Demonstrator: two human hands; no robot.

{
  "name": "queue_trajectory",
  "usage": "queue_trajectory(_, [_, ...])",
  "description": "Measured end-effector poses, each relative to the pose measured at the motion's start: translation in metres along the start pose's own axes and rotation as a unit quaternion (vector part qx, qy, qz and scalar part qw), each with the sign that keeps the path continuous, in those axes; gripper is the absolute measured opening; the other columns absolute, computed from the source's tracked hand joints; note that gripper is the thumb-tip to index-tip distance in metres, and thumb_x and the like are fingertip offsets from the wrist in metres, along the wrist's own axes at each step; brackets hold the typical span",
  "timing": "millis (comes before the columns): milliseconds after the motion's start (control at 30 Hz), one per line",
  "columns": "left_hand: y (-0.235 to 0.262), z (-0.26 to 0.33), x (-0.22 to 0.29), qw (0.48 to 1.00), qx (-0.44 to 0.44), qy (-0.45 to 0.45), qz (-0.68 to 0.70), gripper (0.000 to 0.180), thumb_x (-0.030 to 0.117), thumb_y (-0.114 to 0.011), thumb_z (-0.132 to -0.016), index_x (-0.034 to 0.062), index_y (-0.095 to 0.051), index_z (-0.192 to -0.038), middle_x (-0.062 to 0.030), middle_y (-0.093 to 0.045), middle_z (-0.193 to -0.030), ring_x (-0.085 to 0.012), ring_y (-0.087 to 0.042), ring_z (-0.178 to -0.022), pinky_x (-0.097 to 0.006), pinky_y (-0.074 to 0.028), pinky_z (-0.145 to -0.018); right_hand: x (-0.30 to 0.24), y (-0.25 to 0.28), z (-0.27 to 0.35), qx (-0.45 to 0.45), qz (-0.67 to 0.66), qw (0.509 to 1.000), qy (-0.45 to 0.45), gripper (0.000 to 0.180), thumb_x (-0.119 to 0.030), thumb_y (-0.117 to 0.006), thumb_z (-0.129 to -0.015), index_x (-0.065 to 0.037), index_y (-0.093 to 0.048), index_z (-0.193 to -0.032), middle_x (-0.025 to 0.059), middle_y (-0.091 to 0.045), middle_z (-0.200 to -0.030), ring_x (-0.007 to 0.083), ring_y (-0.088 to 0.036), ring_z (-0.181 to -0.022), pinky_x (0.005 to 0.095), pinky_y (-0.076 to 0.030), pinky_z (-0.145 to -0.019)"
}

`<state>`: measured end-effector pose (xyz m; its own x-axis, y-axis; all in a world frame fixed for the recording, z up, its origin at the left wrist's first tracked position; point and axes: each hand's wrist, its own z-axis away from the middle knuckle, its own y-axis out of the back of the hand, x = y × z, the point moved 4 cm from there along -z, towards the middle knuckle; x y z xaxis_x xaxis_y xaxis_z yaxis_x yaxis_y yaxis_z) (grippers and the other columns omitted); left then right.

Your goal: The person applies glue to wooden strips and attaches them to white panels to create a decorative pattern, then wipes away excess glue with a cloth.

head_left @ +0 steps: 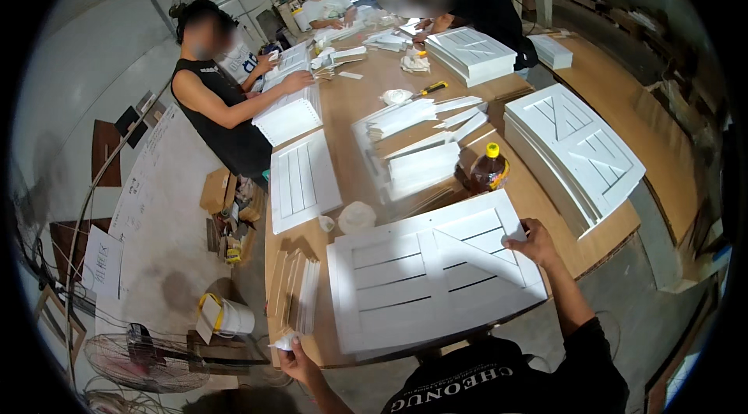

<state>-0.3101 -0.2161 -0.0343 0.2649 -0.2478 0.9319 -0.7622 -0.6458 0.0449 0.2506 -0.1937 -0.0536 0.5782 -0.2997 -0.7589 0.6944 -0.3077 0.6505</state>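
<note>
A white slatted panel (432,281) with a diagonal brace lies flat on the table (351,114) in front of me. My right hand (534,244) grips its far right corner, thumb on the face near the brace's end, fingers at the edge. At the table's near left corner, my left hand (300,363) is closed on a small white crumpled piece (285,341); whether it is cloth or paper I cannot tell. Just beyond that hand stand several thin white boards (300,289) in a bundle. A round white lid-like disc (357,217) sits past the panel's upper left edge.
A yellow-capped bottle of dark liquid (489,168) stands behind the panel. Loose white strips (425,164) fill the middle. Stacked panels (573,153) rise at right; another panel (304,180) lies left. Co-workers work at the far end. A fan (148,359) and bucket (234,316) are on the floor.
</note>
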Motion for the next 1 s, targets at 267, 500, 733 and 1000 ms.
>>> queue_trajectory(267, [-0.084, 0.025, 0.068, 0.982, -0.19, -0.004, 0.023, 0.022, 0.006, -0.057, -0.087, -0.0021, -0.057, -0.107, -0.0053, -0.06, -0.093, -0.0113, -0.054, -0.086, -0.026, -0.043, -0.078, -0.024, 0.017, 0.019, -0.144, -0.563, 0.813, -0.03, 0.065, -0.018, -0.066, -0.07, -0.002, -0.043, -0.129, 0.0107, -0.051, -0.121, 0.0214, -0.051, -0.107, 0.0326, -0.04, -0.094])
queue_trajectory(500, [-0.167, 0.059, 0.109, 0.934, -0.352, 0.032, -0.053, 0.026, 0.006, -0.06, -0.085, -0.0036, -0.057, -0.109, -0.0027, -0.06, -0.091, -0.0088, -0.052, -0.083, -0.023, -0.042, -0.076, -0.078, 0.031, 0.042, -0.214, -0.688, 0.692, 0.034, 0.086, -0.015, -0.055, -0.069, -0.007, -0.015, -0.144, 0.0133, -0.034, -0.138, 0.0223, -0.039, -0.122, 0.0345, -0.032, -0.102])
queue_trajectory(733, [-0.202, 0.07, 0.117, 0.913, -0.384, 0.013, -0.135, 0.023, 0.01, -0.06, -0.087, -0.0033, -0.06, -0.105, -0.0013, -0.06, -0.083, -0.0069, -0.051, -0.074, -0.021, -0.043, -0.067, -0.096, 0.039, 0.047, -0.265, -0.682, 0.677, 0.081, 0.102, -0.011, -0.059, -0.067, -0.009, 0.007, -0.145, 0.0156, -0.011, -0.148, 0.0267, -0.02, -0.134, 0.0372, -0.018, -0.109])
queue_trajectory(1000, [-0.235, 0.058, 0.143, 0.892, -0.393, -0.038, -0.217, 0.025, 0.009, -0.062, -0.085, -0.0046, -0.06, -0.106, -0.0025, -0.061, -0.082, -0.0068, -0.051, -0.067, -0.021, -0.043, -0.061, -0.099, 0.046, 0.05, -0.278, -0.609, 0.729, 0.145, 0.111, -0.016, -0.069, -0.071, -0.011, 0.016, -0.142, 0.0183, -0.011, -0.147, 0.028, -0.019, -0.134, 0.0388, -0.018, -0.109])
